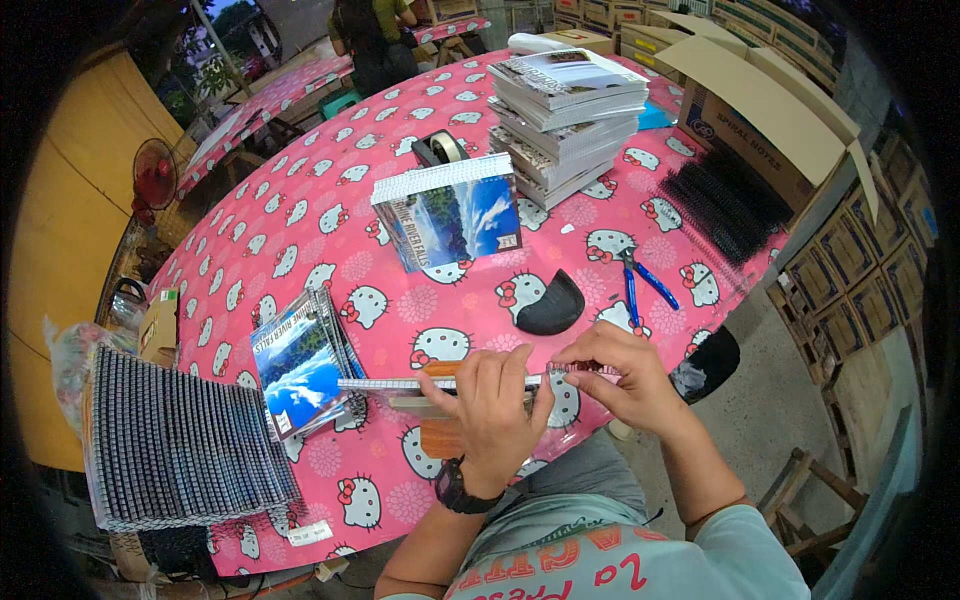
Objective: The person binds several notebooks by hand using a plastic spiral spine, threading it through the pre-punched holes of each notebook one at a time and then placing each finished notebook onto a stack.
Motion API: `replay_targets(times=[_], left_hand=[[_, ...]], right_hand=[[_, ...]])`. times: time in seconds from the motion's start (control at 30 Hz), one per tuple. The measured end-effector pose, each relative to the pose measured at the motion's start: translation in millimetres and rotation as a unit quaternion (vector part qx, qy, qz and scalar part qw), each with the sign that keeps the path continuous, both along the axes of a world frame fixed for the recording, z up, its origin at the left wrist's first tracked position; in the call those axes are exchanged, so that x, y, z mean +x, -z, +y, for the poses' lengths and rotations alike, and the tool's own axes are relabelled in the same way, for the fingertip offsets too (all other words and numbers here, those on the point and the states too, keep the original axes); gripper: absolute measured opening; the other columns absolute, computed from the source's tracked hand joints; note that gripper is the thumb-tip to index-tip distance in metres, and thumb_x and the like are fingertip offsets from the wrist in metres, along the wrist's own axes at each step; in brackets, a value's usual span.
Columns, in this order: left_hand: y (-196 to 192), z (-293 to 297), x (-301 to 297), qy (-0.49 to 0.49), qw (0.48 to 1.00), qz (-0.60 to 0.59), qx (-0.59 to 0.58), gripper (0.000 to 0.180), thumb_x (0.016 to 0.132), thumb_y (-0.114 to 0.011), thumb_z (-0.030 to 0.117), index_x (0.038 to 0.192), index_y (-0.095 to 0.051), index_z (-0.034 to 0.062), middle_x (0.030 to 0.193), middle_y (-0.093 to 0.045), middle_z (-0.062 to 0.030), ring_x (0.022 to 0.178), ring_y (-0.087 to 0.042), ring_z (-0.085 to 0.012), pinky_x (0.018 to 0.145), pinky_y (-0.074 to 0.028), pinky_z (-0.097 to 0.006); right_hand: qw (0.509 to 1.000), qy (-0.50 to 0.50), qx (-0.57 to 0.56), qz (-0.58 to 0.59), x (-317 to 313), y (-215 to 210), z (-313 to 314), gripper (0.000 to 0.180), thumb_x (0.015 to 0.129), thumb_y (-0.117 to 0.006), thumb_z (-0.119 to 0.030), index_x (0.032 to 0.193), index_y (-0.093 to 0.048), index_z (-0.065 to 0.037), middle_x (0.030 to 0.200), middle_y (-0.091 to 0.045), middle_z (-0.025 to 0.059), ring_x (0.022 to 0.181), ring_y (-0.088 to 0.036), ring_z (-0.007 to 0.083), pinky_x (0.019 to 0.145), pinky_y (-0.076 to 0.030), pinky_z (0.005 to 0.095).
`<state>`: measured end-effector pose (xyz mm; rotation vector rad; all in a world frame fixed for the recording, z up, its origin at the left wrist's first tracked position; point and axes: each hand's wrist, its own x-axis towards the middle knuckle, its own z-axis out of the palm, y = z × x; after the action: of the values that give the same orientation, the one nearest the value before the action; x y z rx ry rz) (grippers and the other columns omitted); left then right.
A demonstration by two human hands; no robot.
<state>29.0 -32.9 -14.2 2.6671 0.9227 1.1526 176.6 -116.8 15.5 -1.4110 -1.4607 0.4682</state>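
Near the table's front edge, my left hand point(492, 408) is closed on a thin notebook point(385, 384), which stands on its side with its punched edge up. My right hand point(625, 372) pinches a dark spiral coil point(572, 368) at the notebook's right end. Under the notebook lies a brown wooden piece point(440, 438), partly hidden by my left hand. Just beyond my hands are a black rounded pad point(551, 303) and blue-handled pliers point(640, 285). To the left lies a small pile of notebooks with blue sky covers point(298, 365).
A long row of bound notebooks point(180, 440) stands at left. Further off are a notebook stack point(448, 222), a tape dispenser point(440, 150) and a taller stack point(568, 125). Black coils point(725, 205) lie beside an open carton point(750, 120). Another person point(370, 35) stands beyond the pink table.
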Motion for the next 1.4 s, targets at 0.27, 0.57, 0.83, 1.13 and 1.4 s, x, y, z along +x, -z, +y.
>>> replay_targets(times=[0.27,0.57,0.83,1.13,1.4], left_hand=[[0,-1,-2,0.009,1.000,0.009,-0.006,0.039,0.070,-0.068,0.028,0.106,-0.060,0.0128,0.096,-0.054,-0.0031,0.102,-0.048,-0.0230,0.101,-0.001,-0.062],[-22,14,-31,0.189,0.981,0.043,-0.029,0.032,0.073,-0.068,0.024,0.102,-0.062,0.0118,0.082,-0.057,-0.0020,0.085,-0.054,-0.0200,0.087,-0.030,-0.042],[-31,17,-30,0.212,0.976,0.036,-0.036,0.022,0.075,-0.065,0.023,0.094,-0.062,0.0131,0.085,-0.056,-0.0023,0.080,-0.053,-0.0207,0.076,-0.034,-0.037],[-26,21,-30,0.210,0.976,0.022,-0.051,0.015,0.080,-0.060,0.023,0.093,-0.062,0.0150,0.092,-0.058,-0.0006,0.083,-0.054,-0.0185,0.072,-0.033,-0.036],[-22,20,-33,0.175,0.983,0.022,-0.044,0.021,0.081,-0.060,0.028,0.099,-0.062,0.0170,0.093,-0.058,0.0022,0.091,-0.053,-0.0146,0.089,-0.023,-0.049]], right_hand=[[0.994,-0.095,-0.029,-0.050,5,4,9,0.016,0.084,-0.056,-0.005,0.099,-0.061,-0.001,0.080,-0.058,0.0122,0.076,-0.058,0.0262,0.067,-0.046,0.0349],[0.981,-0.123,-0.145,0.048,4,-11,6,0.036,0.086,-0.056,-0.009,0.122,-0.049,-0.006,0.081,-0.062,0.0101,0.073,-0.060,0.0166,0.063,-0.047,0.0277],[0.960,0.128,-0.105,-0.224,68,74,65,0.076,0.068,-0.072,-0.045,0.122,-0.046,0.001,0.116,-0.052,0.0209,0.109,-0.048,0.0359,0.091,-0.038,0.0438],[0.943,0.099,-0.081,-0.308,55,88,70,0.066,0.062,-0.075,-0.047,0.111,-0.059,-0.007,0.119,-0.047,0.0238,0.110,-0.046,0.0398,0.094,-0.037,0.0456],[0.868,-0.142,-0.098,0.465,22,111,15,0.073,0.072,-0.066,-0.056,0.121,-0.052,-0.003,0.120,-0.054,0.0132,0.106,-0.054,0.0257,0.088,-0.044,0.0379]])
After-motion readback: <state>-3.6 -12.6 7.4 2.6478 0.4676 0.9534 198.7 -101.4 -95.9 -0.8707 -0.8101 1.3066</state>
